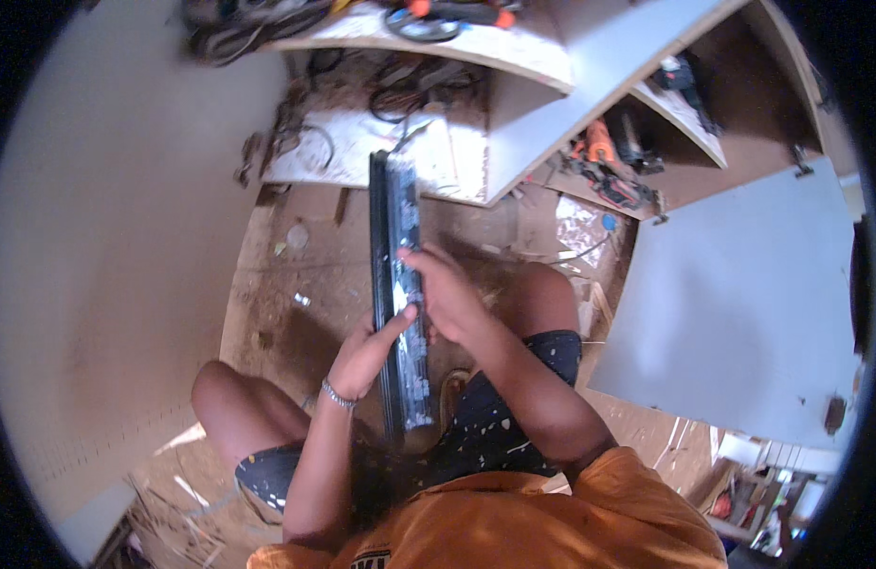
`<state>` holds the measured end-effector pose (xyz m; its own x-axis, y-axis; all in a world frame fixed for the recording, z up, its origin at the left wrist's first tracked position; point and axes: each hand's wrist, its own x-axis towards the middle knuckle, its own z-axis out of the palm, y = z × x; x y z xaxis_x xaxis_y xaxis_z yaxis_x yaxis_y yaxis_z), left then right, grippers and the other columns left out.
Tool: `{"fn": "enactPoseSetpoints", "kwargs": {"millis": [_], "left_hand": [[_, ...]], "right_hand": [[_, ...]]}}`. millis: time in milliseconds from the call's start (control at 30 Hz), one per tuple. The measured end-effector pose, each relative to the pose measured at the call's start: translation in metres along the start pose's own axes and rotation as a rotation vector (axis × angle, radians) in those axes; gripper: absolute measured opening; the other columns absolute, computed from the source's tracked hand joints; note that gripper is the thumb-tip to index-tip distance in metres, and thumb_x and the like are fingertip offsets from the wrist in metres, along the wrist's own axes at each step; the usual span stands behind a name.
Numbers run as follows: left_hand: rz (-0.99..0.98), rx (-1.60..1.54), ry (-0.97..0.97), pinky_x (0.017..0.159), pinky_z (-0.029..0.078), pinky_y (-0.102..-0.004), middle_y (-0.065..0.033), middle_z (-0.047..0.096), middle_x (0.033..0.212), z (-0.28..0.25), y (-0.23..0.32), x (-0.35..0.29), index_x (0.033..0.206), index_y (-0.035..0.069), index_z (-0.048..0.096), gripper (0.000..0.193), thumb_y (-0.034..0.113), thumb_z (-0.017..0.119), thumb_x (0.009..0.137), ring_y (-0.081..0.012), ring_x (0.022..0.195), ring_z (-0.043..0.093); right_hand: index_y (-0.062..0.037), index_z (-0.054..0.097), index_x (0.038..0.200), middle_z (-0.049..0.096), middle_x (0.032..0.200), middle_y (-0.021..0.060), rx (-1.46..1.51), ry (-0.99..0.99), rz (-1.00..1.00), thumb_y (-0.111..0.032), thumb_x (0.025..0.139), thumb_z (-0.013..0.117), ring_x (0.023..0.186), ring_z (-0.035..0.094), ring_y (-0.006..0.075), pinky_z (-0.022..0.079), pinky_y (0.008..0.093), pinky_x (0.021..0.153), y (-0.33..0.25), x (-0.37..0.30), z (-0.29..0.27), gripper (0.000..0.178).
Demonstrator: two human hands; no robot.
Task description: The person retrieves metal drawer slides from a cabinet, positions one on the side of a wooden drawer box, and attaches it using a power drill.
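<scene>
A long, narrow pair of black drawer slides (396,209) stands nearly upright in the picture, in front of my body and between my knees. Shiny, clear wrapping seems to cover the right side. My left hand (362,356) grips the slides from the left, a little below their middle, with the thumb laid across the front. Higher up, my right hand (445,294) holds the right edge, its thumb pressed on the front face. Both hands' other fingers are partly hidden behind the slides.
Ahead is a white shelf unit (528,128) holding cables and tools, with an orange-handled tool (599,142) in its right bay. An open white door panel (727,303) hangs at right. A pale panel (125,256) rises at left. Scraps litter the brown floor (305,251).
</scene>
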<state>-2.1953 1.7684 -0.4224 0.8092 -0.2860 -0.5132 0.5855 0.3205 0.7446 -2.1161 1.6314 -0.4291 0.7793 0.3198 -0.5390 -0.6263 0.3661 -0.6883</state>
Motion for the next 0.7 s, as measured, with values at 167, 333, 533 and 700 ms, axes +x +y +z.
{"fn": "enactPoseSetpoints", "kwargs": {"millis": [167, 333, 533, 700], "left_hand": [[0.013, 0.273, -0.061, 0.075, 0.05, -0.0273, -0.002, 0.07, 0.09, 0.013, -0.004, -0.001, 0.105, 0.002, 0.069, 0.032, 0.032, 0.063, 0.098, -0.0097, 0.083, 0.063], [-0.068, 0.355, -0.05, 0.076, 0.051, -0.0274, -0.002, 0.069, 0.096, 0.014, -0.007, -0.001, 0.113, 0.001, 0.063, 0.033, 0.03, 0.065, 0.098, -0.0107, 0.089, 0.064], [-0.225, -0.071, -0.001, 0.076, 0.059, -0.0371, -0.0085, 0.069, 0.101, 0.003, -0.032, 0.002, 0.126, 0.001, 0.054, 0.051, 0.044, 0.057, 0.099, -0.0201, 0.083, 0.07], [-0.232, -0.247, -0.186, 0.075, 0.061, -0.0373, -0.0122, 0.07, 0.1, 0.007, -0.041, 0.001, 0.123, 0.001, 0.055, 0.081, 0.074, 0.039, 0.091, -0.0245, 0.084, 0.071]], "right_hand": [[-0.0024, 0.066, 0.104, 0.063, 0.086, 0.0044, -0.284, 0.215, 0.111, -0.033, 0.083, 0.079, 0.074, 0.06, 0.014, 0.05, 0.0318, 0.064, 0.001, -0.004, -0.008, 0.039], [-0.0033, 0.066, 0.101, 0.063, 0.085, 0.003, -0.237, 0.076, 0.048, -0.033, 0.084, 0.08, 0.073, 0.059, 0.0122, 0.05, 0.0287, 0.061, -0.002, -0.015, -0.012, 0.037], [-0.0021, 0.062, 0.109, 0.067, 0.092, 0.0075, -0.117, 0.023, -0.004, -0.032, 0.09, 0.074, 0.082, 0.066, 0.016, 0.055, 0.0302, 0.071, 0.001, -0.025, -0.005, 0.038], [0.0003, 0.055, 0.119, 0.069, 0.102, 0.0181, 0.097, 0.004, 0.004, -0.03, 0.094, 0.069, 0.091, 0.07, 0.024, 0.058, 0.0343, 0.079, -0.004, -0.04, 0.004, 0.042]]}}
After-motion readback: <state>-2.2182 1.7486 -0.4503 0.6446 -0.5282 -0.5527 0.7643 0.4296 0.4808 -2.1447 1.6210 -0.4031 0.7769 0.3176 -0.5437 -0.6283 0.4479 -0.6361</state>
